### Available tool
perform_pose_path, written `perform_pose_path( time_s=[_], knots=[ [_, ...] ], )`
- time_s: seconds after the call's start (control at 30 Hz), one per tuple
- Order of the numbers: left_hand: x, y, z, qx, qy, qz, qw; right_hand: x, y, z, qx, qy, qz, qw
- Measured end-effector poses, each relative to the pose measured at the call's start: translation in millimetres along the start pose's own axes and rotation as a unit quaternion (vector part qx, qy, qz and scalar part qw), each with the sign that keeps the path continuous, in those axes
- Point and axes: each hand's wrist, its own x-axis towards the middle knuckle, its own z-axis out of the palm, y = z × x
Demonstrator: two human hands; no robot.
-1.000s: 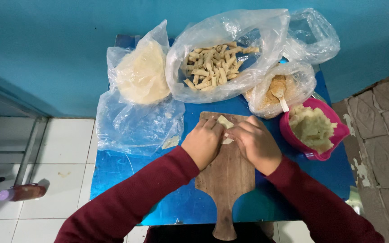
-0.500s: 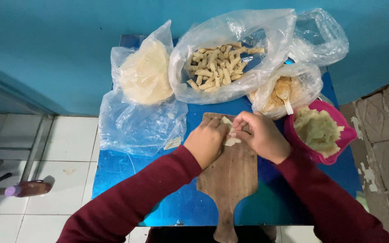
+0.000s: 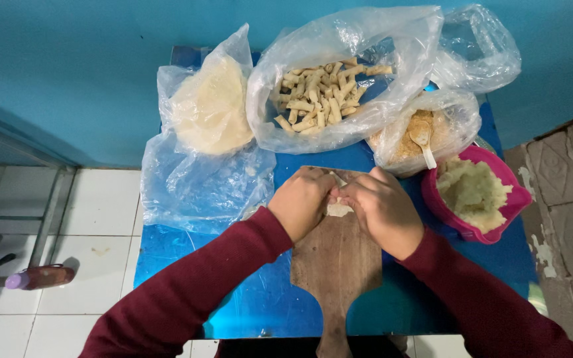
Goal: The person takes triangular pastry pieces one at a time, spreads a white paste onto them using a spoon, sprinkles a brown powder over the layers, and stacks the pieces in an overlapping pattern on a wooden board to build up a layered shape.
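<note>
Both hands meet at the far end of the wooden board [image 3: 337, 262], which lies on the blue table [image 3: 180, 265] with its handle toward the near edge. Left hand [image 3: 302, 202] and right hand [image 3: 381, 207] each have their grip closed on the pale wrapper piece [image 3: 338, 208], fingers curled over it from either side; only a small patch of it shows between them.

Handling, by judgement: the wrapper looks thin, soft and light, likely to tear or spring open if pinched hard or let go. Best held at its two ends with fingertips, the board bearing it from below. Whether filling is already inside cannot be told.

Around it:
- Far middle: open clear bag of finished rolls [image 3: 319, 96], just beyond the board.
- Far left: bag of round wrapper sheets [image 3: 210, 109], its loose plastic spread toward the board's left side.
- Far right: bag of crumbs [image 3: 409, 136] with a white spoon [image 3: 424, 140] in it.
- Right: pink bowl of mash [image 3: 475, 195], just beside the right wrist.
- Floor, left: a small bottle [image 3: 38, 276], well apart.

Nothing lies on the board's near half. The bowl crowds the right hand; the slack plastic is close on the left.
</note>
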Motion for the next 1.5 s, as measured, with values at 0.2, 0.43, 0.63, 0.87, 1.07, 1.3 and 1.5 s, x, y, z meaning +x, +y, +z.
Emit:
perform_pose_path(
  time_s=[0.2, 0.43, 0.63, 0.87, 1.07, 1.3, 1.5],
  knots=[
    [-5.5, 1.1, 1.8, 0.045, -0.036, -0.031, 0.998, 1.2, 7.0, 4.4, -0.014, 0.017, 0.005, 1.000],
    [-6.9, 0.1, 3.8, 0.040, 0.025, -0.015, 0.999, 1.9, 6.8, 7.7, 0.006, 0.026, 0.020, 0.999],
    [-6.3, -1.6, 4.0, -0.008, 0.008, -0.069, 0.998, 5.1, 1.2, 5.5, -0.011, 0.029, 0.012, 0.999],
    [-5.8, -3.9, 4.8, 0.018, 0.031, -0.035, 0.999, 4.9, -1.8, 9.7, -0.052, 0.069, -0.006, 0.996],
    [-6.6, -7.2, 6.3, 0.028, 0.041, -0.026, 0.998, 1.3, -3.8, 12.2, -0.058, 0.085, -0.036, 0.994],
    [-5.9, -3.9, -2.1, -0.033, 0.004, -0.081, 0.996, -2.4, -9.3, 9.3, -0.101, 0.069, -0.037, 0.992],
    [-4.1, -4.5, -0.7, -0.056, 0.010, -0.092, 0.994, 5.8, -4.3, 16.1, -0.111, 0.048, -0.019, 0.992]
  ],
)
